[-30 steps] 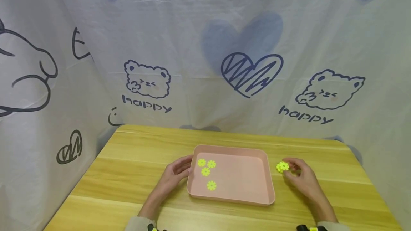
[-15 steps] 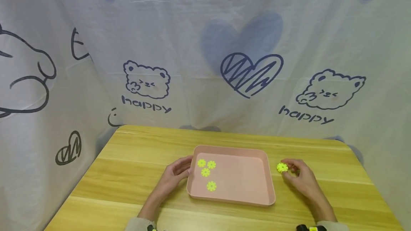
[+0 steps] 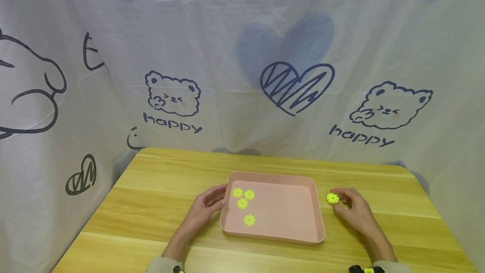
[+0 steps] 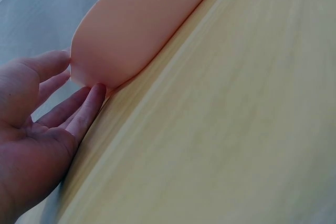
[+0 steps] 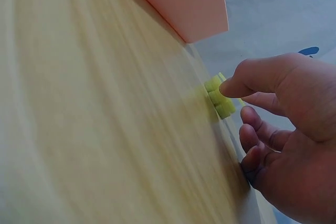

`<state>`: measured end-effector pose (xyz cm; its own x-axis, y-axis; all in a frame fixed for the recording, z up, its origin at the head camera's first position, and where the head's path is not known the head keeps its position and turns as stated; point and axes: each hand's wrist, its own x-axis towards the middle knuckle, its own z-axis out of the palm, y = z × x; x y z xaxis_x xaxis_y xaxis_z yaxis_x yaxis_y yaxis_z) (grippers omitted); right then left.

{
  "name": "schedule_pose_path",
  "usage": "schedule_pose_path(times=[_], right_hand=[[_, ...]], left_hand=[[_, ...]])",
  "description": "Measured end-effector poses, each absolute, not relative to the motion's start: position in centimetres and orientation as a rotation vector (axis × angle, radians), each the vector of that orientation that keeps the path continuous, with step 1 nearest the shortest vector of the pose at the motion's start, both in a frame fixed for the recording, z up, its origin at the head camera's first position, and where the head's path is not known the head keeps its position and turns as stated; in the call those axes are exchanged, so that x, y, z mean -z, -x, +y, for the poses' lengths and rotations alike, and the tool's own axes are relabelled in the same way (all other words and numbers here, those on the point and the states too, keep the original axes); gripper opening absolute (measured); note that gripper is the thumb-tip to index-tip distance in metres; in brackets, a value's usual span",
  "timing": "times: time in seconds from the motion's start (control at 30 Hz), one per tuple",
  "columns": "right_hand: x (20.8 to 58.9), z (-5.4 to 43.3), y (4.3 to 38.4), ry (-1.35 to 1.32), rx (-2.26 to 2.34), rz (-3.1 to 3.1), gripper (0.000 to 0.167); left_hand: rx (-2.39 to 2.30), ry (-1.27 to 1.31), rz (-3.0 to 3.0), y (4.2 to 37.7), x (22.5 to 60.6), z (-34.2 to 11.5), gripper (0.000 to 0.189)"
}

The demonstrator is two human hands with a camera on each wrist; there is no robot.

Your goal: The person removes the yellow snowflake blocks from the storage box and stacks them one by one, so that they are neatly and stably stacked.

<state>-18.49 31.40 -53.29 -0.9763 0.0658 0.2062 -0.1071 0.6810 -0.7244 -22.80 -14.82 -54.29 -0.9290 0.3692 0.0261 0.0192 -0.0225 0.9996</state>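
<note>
My left hand [image 3: 206, 205] is at the left wall of a shallow pink tray [image 3: 280, 237], its fingertips touching the outside. In the left wrist view, the fingers [image 4: 86, 106] are extended along the tray's rounded corner [image 4: 123, 35]. Right of the tray, my right hand [image 3: 355, 210] pinches a small stack of yellow-green snowflake discs [image 3: 332, 198] between thumb and forefinger. The right wrist view shows the stack [image 5: 220, 98] standing at the tabletop, with the thumb on its near side and the other fingers curled below. Several matching discs [image 3: 249, 220] lie flat in the tray's left half.
The wooden table [image 3: 151, 205] carries the tray near its middle. Behind and to the left hangs a pale cloth [image 3: 227, 54] printed with hearts and bears. Both wrists wear black bands [image 3: 365, 269] by the sleeves.
The upper disc, offset from the one beneath a second ago, now sits squarely over it under the right hand's fingers. The left hand, tray and discs inside stay put.
</note>
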Motion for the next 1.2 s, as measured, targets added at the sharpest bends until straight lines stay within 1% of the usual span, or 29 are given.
schedule_pose_path(times=[0.5, 1.2], right_hand=[[53.26, 31.41, 18.55, 0.002, -1.178, -2.719, 0.039], [53.24, 31.33, 18.36, -0.021, -1.165, -2.715, 0.039]], left_hand=[[-2.030, -0.433, 2.020, 22.75, 54.32, -14.95, 0.051], [-2.029, -0.407, 2.012, 22.60, 53.96, -14.89, 0.052]])
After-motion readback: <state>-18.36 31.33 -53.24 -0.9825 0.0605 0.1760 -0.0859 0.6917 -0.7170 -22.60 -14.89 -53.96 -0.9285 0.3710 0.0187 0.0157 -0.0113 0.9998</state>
